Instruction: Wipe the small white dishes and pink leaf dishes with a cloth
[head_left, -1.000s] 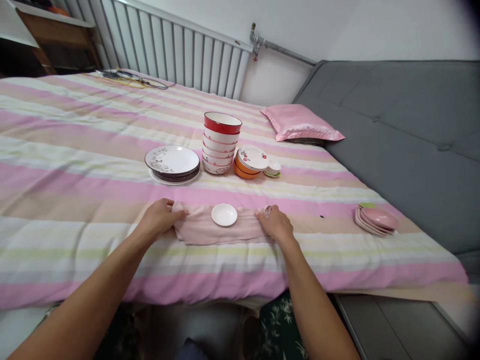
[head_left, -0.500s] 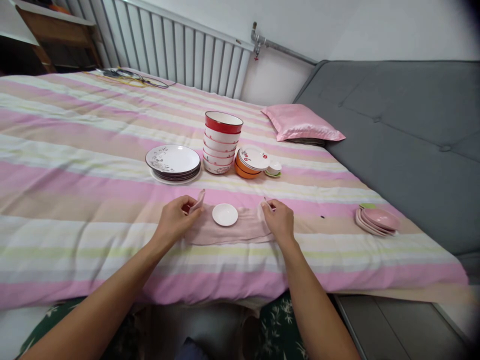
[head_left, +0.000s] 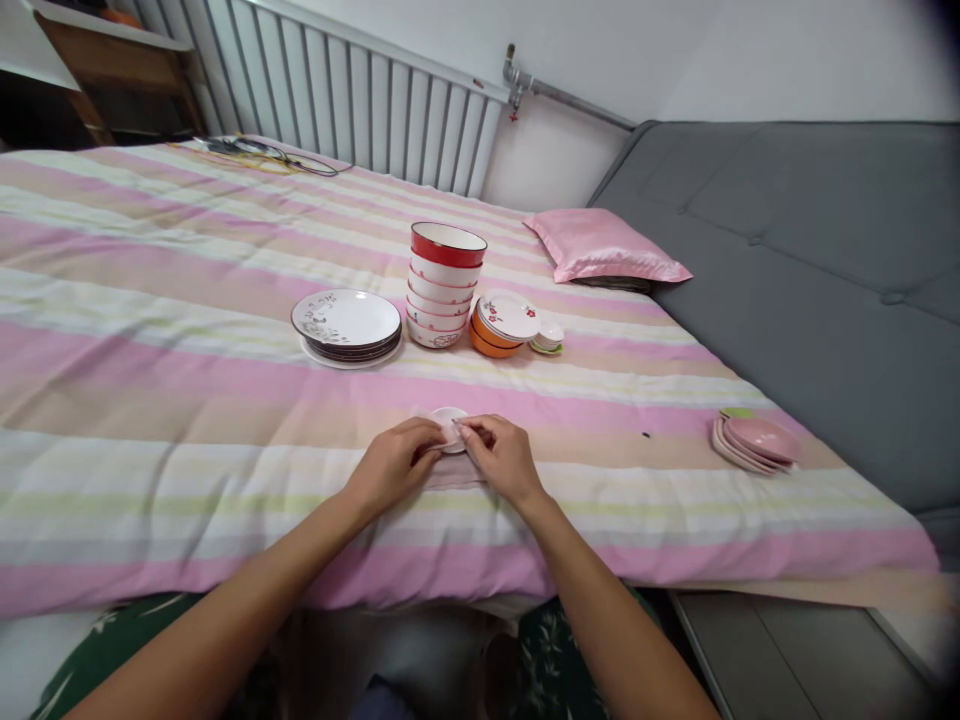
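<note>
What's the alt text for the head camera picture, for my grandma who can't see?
A left hand and a right hand pinch a pale pink cloth over a small white dish on a striped bed. Behind them stand a plate stack and a tall bowl stack; pink dishes lie off to the right.

With the white saucer point(head_left: 448, 411) as our clock's centre, we see pale pink on the cloth point(head_left: 454, 478) at its six. Our bedsheet point(head_left: 195, 400) is striped in pink, cream, beige, grey and yellow-green. At ten, the top dinner plate point(head_left: 346, 316) is white, dark-rimmed, with grey floral sprays. At twelve, the top bowl point(head_left: 448, 250) has a red band over white. At one, we find a white small plate point(head_left: 510, 313) with red flowers above orange bowls point(head_left: 491, 345). At three, the oval dishes point(head_left: 761, 438) are pink; at two, the pillow point(head_left: 607, 245) is shiny pink.
</note>
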